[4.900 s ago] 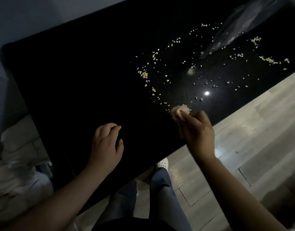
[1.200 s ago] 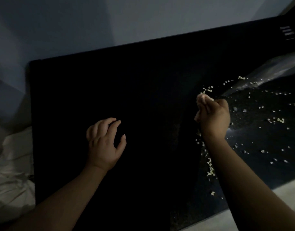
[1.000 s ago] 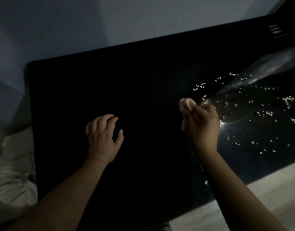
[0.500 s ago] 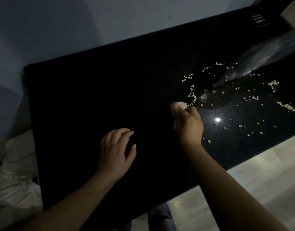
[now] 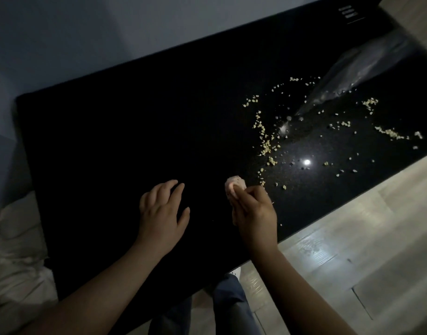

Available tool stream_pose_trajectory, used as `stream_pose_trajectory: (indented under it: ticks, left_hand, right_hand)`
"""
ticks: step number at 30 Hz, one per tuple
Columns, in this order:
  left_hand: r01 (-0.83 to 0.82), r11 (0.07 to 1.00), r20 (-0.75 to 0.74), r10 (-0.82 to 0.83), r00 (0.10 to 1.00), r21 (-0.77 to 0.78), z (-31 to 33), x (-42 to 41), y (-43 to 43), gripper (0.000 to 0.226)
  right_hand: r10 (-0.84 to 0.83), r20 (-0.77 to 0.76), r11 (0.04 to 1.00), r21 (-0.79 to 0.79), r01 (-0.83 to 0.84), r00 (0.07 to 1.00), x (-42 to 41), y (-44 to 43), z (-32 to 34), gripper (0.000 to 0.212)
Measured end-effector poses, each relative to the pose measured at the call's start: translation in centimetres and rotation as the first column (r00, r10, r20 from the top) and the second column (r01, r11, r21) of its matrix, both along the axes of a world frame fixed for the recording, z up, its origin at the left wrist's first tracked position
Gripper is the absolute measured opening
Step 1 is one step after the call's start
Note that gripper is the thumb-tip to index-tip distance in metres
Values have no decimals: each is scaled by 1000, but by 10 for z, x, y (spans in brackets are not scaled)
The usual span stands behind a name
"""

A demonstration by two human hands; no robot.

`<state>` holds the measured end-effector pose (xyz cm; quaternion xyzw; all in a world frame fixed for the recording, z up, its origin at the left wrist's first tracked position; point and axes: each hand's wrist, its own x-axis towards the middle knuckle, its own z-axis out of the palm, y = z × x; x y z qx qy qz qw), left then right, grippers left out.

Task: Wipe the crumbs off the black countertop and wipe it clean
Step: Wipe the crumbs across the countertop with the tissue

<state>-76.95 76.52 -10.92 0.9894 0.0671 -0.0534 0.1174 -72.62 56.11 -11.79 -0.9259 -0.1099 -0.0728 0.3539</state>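
Note:
The black countertop point(image 5: 111, 141) fills most of the view. Pale yellow crumbs point(image 5: 265, 143) lie scattered over its right part, in a curved line and in loose clusters further right. My right hand point(image 5: 253, 211) grips a small pale pink wad of cloth point(image 5: 234, 186) that sticks out above the fingers, held against the counter near its front edge, just left of the nearest crumbs. My left hand point(image 5: 161, 211) rests on the bare dark surface to the left, fingers loosely spread and holding nothing.
A clear plastic bag point(image 5: 362, 68) lies at the far right of the counter. A grey wall runs behind the counter. Light wood floor point(image 5: 352, 238) lies along the counter's front edge. White fabric point(image 5: 14, 262) sits at the lower left. My legs show below.
My right hand with the cloth has drawn back toward the front edge, out of the crumbs. The view has swung, showing more floor. My left hand keeps resting on the counter.

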Motion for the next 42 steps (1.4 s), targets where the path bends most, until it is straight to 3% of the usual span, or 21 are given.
stream_pose_trajectory:
  ticks: [8, 11, 14, 19, 24, 29, 32, 38, 42]
  left_hand:
    - [-13, 999, 4, 13, 1000, 33, -2, -2, -3, 58]
    - [-8, 999, 3, 8, 1000, 42, -1, -1, -4, 60]
    - [-7, 999, -14, 8, 1000, 51, 0, -1, -5, 60]
    - [-3, 998, -44, 6, 999, 58, 1, -2, -7, 58]
    - [2, 998, -61, 2, 998, 62, 2, -3, -8, 59]
    - [9, 997, -65, -5, 998, 73, 2, -2, -7, 63]
    - [16, 996, -67, -10, 998, 88, 2, -2, -7, 63]
    - [7, 996, -75, 0, 997, 89, 4, -1, -10, 61]
    - [4, 996, -87, 5, 996, 92, 5, -1, -12, 67]
  right_hand:
    - [30, 5, 983, -179, -29, 1000, 38, -27, -12, 28]
    - [-47, -41, 993, -109, 42, 998, 72, -45, -2, 25]
    - [-100, 32, 995, -5, 100, 994, 87, -52, 18, 21]
    - [-58, 135, 997, 48, 52, 989, 43, -60, 49, 24]
    - [15, -8, 1000, 3, -15, 1000, -26, -49, 14, 21]
    - [76, -8, 991, -112, -76, 997, -45, -42, -16, 27]
    - [91, 13, 982, -167, -88, 996, -34, -51, -20, 29]
    - [-45, 47, 976, -210, 54, 998, 25, -101, -18, 32]
    - [-84, 60, 984, -150, 92, 995, 61, -121, -1, 27]
